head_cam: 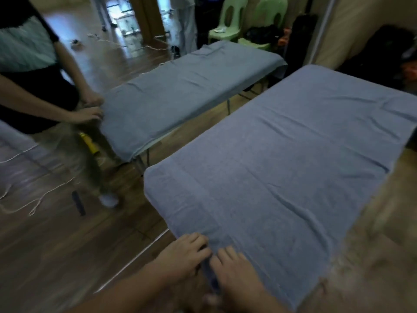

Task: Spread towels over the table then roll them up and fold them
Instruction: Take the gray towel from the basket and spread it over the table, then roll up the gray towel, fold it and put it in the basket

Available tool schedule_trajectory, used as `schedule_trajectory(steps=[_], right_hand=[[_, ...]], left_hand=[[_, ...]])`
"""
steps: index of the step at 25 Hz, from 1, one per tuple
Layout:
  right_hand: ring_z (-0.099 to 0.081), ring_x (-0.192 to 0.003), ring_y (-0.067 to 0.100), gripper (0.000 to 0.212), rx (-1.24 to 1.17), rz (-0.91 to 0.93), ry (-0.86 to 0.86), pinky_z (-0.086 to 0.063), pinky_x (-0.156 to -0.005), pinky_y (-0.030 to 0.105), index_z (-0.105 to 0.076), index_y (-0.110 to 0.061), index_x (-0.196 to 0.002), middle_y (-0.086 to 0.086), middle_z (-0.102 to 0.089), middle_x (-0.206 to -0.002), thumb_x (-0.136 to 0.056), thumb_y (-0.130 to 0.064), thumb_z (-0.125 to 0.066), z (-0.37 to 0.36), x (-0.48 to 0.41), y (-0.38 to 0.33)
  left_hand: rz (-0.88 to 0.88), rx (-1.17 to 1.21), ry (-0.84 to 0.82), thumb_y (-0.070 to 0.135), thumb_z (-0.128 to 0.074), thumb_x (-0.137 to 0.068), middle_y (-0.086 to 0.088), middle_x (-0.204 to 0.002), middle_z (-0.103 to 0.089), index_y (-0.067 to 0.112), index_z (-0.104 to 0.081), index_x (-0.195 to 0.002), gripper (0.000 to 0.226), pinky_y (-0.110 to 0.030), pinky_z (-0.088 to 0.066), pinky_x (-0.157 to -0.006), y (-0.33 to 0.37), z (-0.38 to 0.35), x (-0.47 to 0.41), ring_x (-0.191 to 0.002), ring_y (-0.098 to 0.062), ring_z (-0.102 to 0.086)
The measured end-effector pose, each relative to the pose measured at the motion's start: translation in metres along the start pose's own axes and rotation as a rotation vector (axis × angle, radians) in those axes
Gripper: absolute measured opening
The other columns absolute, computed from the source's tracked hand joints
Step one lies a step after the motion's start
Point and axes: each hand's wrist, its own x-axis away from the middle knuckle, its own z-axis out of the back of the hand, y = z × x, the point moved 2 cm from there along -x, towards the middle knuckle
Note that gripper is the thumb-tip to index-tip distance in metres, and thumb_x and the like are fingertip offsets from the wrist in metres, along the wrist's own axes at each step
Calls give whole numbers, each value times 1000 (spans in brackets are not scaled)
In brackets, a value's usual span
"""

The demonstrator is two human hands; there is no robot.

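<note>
A blue towel [282,154] is spread over the bench. Its near hem is clamped by the left grip [182,256] and the right grip [234,274], side by side.

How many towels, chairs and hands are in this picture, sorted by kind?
Towels: 2, near towel, far towel
Chairs: 2, chair, second chair
Hands: 4, left hand, right hand, other person's hands
Total: 8
</note>
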Motion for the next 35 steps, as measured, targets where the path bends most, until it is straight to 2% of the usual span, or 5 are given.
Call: schedule_trajectory(steps=[5,13,19,32,35], right_hand=[[-53,-63,19,38,-8,-440,61,-40,-49,30,-43,-25,-79,-4,-43,-80,-56,-47,-62,-29,-21,-24],[-52,-57,15,50,-31,-952,42,-26,-43,25,-41,-28,-70,-8,-49,-66,-40,-27,-81,-6,18,-50],[-57,-58,21,41,-19,-1281,36,-37,-38,32,-52,-22,-63,-5,-53,-67,-41,-6,-83,-3,121,-52],[-53,-58,23,22,-238,-1546,225,-36,-50,33,-49,-18,-60,-1,-54,-59,-78,-11,-61,81,154,59],[-61,-80,32,24,4,-1246,277,-53,-65,41,-67,-15,-87,6,-64,-88,-64,-19,-67,72,98,66]], left_hand=[[-263,73,207,37,-62,-68,5,-76,-54,26,-50,-78,19,-28,-41,-58,-31,-11,-22,-71,-14,-51],[-439,125,157,45,-57,-67,6,-80,-50,29,-44,-84,27,-32,-39,-55,-50,-6,-22,-70,-17,-50],[-198,61,168,30,-49,-65,3,-79,-48,26,-52,-77,13,-34,-40,-49,-214,-1,9,-66,-25,-52],[196,-8,277,7,-61,-82,-6,-81,-53,17,-60,-84,11,-41,-41,-59,-355,85,-78,-74,-34,-53],[163,-16,339,22,-54,-73,-15,-108,-59,15,-61,-112,41,-50,-48,-74,-294,71,-94,-93,-38,-54]])
